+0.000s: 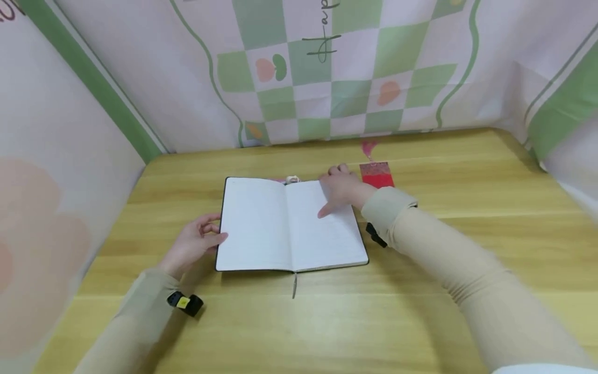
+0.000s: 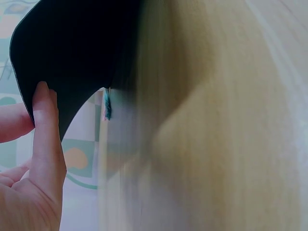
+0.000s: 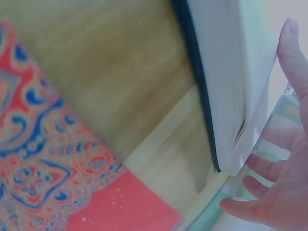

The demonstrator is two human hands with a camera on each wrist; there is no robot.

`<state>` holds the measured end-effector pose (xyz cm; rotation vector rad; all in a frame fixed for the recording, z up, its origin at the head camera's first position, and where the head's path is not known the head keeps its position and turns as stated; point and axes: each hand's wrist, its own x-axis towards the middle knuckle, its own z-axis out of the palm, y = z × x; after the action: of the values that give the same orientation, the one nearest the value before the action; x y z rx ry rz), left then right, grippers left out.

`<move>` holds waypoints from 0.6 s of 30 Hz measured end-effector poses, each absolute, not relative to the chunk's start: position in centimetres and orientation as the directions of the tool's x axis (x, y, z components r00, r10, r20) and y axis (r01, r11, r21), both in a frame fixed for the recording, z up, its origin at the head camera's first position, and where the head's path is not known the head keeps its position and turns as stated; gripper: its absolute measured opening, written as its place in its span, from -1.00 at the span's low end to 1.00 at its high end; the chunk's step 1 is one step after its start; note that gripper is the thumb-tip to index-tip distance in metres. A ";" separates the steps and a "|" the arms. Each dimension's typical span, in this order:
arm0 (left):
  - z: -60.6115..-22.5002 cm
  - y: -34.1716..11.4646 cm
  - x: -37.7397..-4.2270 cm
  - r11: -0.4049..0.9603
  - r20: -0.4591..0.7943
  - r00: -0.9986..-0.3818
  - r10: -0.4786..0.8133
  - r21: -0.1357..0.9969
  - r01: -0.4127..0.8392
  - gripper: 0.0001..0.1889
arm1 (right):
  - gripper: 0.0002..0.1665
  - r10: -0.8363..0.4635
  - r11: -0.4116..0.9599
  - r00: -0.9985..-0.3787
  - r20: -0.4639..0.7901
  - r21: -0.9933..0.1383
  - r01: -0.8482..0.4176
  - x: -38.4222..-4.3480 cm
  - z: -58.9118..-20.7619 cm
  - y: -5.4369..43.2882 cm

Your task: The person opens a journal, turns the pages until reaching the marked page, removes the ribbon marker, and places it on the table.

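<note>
An open notebook with blank-looking pages and a dark cover lies on the wooden table. My left hand pinches its left edge, thumb on the page side; in the left wrist view the fingers are at the black cover, which is lifted off the table. Over the upper right page is my right hand, fingers spread past the top edge and thumb above the paper. From the right wrist, the fingers show beside the corner of the page block, where some leaves part slightly.
A red patterned card with a pink tassel lies right of the notebook. A small white ornament shows behind its top edge. A ribbon marker hangs from the spine. Printed cloth borders the table's back.
</note>
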<state>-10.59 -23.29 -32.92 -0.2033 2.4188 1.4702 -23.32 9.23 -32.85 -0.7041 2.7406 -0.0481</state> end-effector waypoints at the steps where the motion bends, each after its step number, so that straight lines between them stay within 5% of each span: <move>1: -33.0 -23.4 -10.4 0.462 -0.329 -0.944 0.034 0.843 -0.277 -0.37 | 0.23 -0.472 0.880 -0.833 -0.288 -0.090 -0.467 -23.2 -32.9 9.0; 10: -33.4 -23.6 -9.8 0.459 -0.319 -0.948 0.018 0.845 -0.276 -0.38 | 0.06 -0.484 0.875 -0.861 -0.157 -0.126 -0.468 -21.4 -33.0 8.3; 18: -33.2 -23.6 -10.4 0.463 -0.304 -0.952 0.044 0.850 -0.250 -0.37 | -0.24 -0.568 0.785 -0.816 -0.105 -0.367 -0.499 -19.8 -32.1 9.7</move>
<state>-10.44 -23.61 -33.18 -0.1762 2.4327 1.4842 -19.76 9.72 -32.15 -0.8377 2.7664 -0.4824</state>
